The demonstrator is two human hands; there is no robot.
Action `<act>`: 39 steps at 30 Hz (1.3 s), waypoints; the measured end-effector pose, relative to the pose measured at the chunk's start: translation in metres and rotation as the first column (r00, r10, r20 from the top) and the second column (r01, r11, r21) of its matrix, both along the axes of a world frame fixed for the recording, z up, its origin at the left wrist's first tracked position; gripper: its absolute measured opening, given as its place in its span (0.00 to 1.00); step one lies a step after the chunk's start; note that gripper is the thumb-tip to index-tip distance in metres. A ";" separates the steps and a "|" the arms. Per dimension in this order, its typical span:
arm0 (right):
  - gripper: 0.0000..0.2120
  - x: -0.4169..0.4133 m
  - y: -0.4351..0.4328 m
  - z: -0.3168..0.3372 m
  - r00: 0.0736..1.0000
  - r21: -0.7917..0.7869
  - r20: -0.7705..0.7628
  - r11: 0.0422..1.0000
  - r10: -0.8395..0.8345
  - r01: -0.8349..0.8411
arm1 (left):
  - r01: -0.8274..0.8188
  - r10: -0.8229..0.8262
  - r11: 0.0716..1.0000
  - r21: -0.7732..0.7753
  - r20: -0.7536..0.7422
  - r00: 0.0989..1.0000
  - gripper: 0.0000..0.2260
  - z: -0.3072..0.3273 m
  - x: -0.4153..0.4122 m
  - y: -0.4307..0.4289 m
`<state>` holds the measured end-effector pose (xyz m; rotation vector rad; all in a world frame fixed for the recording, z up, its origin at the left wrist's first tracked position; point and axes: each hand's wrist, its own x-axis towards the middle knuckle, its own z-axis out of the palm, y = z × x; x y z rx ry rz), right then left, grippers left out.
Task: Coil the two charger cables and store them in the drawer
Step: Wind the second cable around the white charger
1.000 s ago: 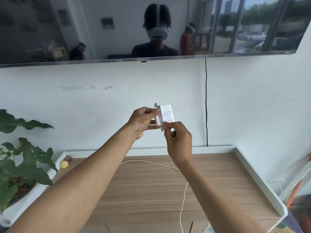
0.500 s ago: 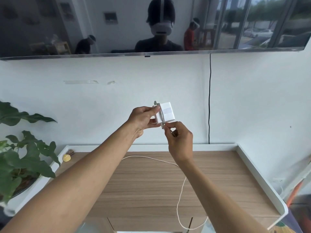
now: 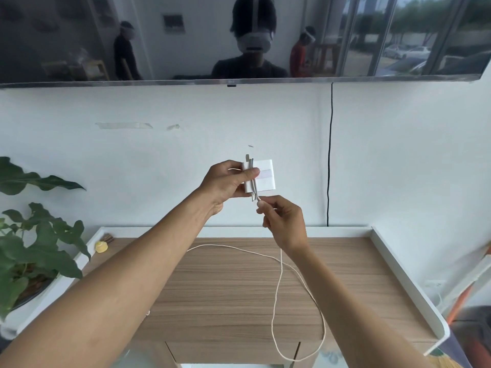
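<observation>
My left hand [image 3: 225, 181] grips a white charger brick [image 3: 263, 176], held up in front of the wall, thumb pressing wound strands of cable against its side. Just below the brick, my right hand [image 3: 284, 221] pinches the white cable [image 3: 277, 288] between thumb and fingers. From that hand the cable hangs down in a long loop over the wooden cabinet top [image 3: 239, 288] and past its front edge. Another stretch of it runs left behind my left forearm. A second cable and the drawer cannot be made out.
A white raised rim [image 3: 398, 264] borders the cabinet top. A potted plant [image 3: 29, 251] stands at the left, a small yellow object [image 3: 101, 247] at the back left corner. A black cord [image 3: 330, 155] runs down the wall from the mounted screen [image 3: 239, 35].
My right hand has dropped slightly below the brick and moved right, drawing the cable down. The hanging loop now reaches lower over the cabinet front. The view has tilted downward a little.
</observation>
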<state>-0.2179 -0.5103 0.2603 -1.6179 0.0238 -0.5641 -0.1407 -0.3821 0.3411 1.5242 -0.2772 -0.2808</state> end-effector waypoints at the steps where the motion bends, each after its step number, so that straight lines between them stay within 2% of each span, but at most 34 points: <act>1: 0.05 0.001 -0.005 0.001 0.999 0.028 -0.027 0.999 0.037 -0.037 | 0.011 -0.011 1.000 0.006 0.001 1.000 0.15 0.000 0.000 0.001; 3: 0.06 0.005 -0.015 0.006 0.994 0.010 -0.078 0.997 0.075 -0.074 | 0.045 -0.045 0.999 0.022 0.004 0.999 0.16 0.000 -0.002 0.003; 9: 0.13 0.014 -0.038 0.031 0.940 -0.232 -0.291 0.940 0.177 -0.248 | 0.186 -0.186 0.980 0.065 -0.002 0.983 0.08 0.001 -0.004 0.010; 13: 0.16 0.023 -0.049 0.045 0.899 -0.396 -0.408 0.855 0.161 -0.334 | 0.265 -0.269 0.953 0.147 0.002 0.963 0.08 -0.001 -0.006 0.015; 16: 0.21 0.029 -0.053 0.062 0.818 -0.433 -0.548 0.776 0.177 -0.458 | 0.306 -0.311 0.924 0.231 -0.014 0.950 0.11 -0.004 -0.008 0.017; 19: 0.16 0.033 -0.057 0.077 0.716 -0.496 -0.687 0.640 0.124 -0.587 | 0.323 -0.339 0.892 0.316 -0.002 0.941 0.15 -0.008 -0.012 0.018; 21: 0.10 0.033 -0.058 0.086 0.675 -0.469 -0.727 0.629 0.125 -0.621 | 0.320 -0.335 0.894 0.315 -0.008 0.942 0.14 -0.009 -0.013 0.020; 25: 0.11 0.031 -0.057 0.108 0.659 -0.427 -0.743 0.672 0.121 -0.605 | 0.325 -0.342 0.873 0.365 -0.017 0.939 0.13 -0.011 -0.010 0.024; 32: 0.14 0.029 -0.025 0.118 0.700 -0.650 -0.691 0.579 -0.180 -0.493 | 0.253 -0.310 0.872 0.418 0.073 0.948 0.12 -0.011 -0.012 0.021; 36: 0.10 0.029 -0.018 0.111 0.829 -0.644 -0.542 0.702 -0.138 -0.304 | 0.141 -0.194 0.921 0.363 0.113 0.975 0.11 -0.014 -0.008 0.019; 39: 0.10 0.025 -0.014 0.105 0.895 -0.665 -0.421 0.720 -0.145 -0.197 | 0.167 -0.187 0.946 0.278 0.046 0.981 0.08 -0.016 -0.007 0.019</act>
